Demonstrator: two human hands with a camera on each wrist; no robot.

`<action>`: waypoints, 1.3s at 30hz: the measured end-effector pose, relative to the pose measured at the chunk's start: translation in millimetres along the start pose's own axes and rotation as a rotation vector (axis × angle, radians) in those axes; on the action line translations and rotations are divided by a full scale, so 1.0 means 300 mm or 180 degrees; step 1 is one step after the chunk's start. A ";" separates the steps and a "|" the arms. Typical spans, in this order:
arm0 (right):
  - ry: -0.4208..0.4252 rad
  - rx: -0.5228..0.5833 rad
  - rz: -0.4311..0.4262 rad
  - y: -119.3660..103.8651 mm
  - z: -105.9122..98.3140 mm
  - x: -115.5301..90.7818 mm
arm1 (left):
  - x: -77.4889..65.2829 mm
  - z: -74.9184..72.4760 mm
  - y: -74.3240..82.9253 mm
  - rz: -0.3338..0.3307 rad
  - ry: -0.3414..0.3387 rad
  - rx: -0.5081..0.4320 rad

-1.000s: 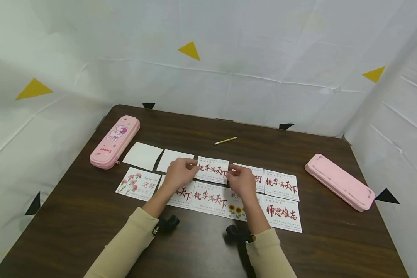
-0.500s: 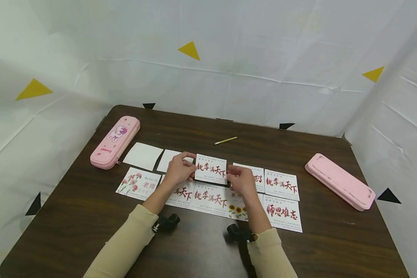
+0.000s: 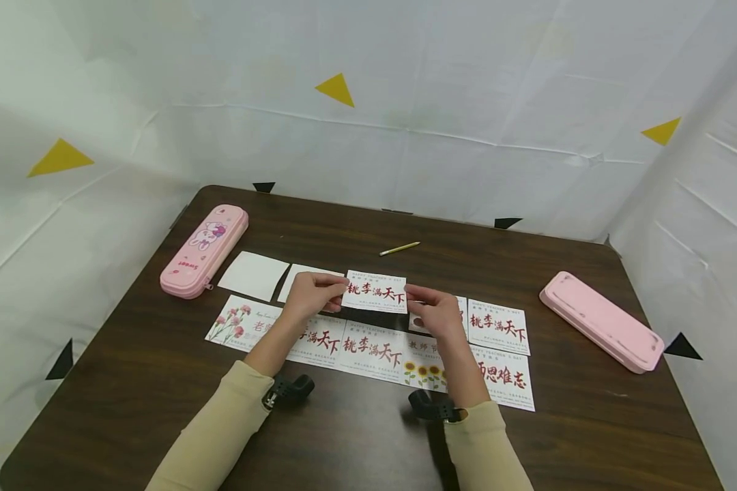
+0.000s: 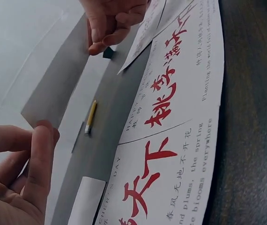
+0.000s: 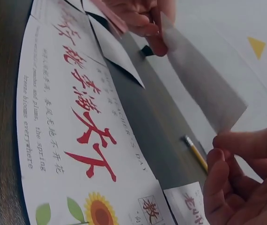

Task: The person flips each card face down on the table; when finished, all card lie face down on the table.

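A white greeting card [image 3: 376,292] with red Chinese lettering is held up off the table between both hands, its printed side toward the head camera. My left hand [image 3: 310,296] pinches its left edge between thumb and fingers, and my right hand [image 3: 439,312] pinches the right edge. Both wrist views show the card's plain grey-looking back [image 4: 61,77], with a gap between it and the table. Below lies a front row of printed cards [image 3: 368,351], edge to edge. The right forearm partly covers the sunflower card [image 3: 419,370].
Two blank-faced cards [image 3: 253,275] lie at the back left, and a lettered card [image 3: 499,326] at the back right. A yellow pencil [image 3: 399,249] lies behind them. Pink pencil cases stand left [image 3: 204,252] and right [image 3: 600,322] on the dark table [image 3: 344,443].
The card has been lifted from its spot in the back row and tilted upright. Both hands, which were beside its edges, now grip it; dark table shows beneath.
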State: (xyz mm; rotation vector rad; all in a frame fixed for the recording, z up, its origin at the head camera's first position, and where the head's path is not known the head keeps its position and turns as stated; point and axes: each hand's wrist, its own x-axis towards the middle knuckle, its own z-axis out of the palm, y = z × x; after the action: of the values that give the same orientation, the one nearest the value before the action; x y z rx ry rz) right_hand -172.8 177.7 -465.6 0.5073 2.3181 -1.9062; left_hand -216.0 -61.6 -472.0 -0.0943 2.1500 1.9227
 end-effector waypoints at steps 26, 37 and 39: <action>0.0608 -0.0695 -0.0409 0.049 0.067 0.008 | 0.009 0.036 -0.006 0.0960 0.0642 0.1865; 0.0805 -0.1273 -0.0531 0.050 0.081 0.000 | -0.017 0.051 0.009 0.0845 0.0539 0.2196; 0.0836 -0.1366 -0.0550 0.048 0.083 -0.002 | -0.025 0.053 0.015 0.0888 0.0494 0.2271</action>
State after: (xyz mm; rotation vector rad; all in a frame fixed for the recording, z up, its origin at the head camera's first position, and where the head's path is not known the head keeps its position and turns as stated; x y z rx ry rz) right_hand -170.9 155.9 -484.2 0.5473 2.9176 -1.3972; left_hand -207.2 -46.3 -467.4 0.2059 2.9433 1.1716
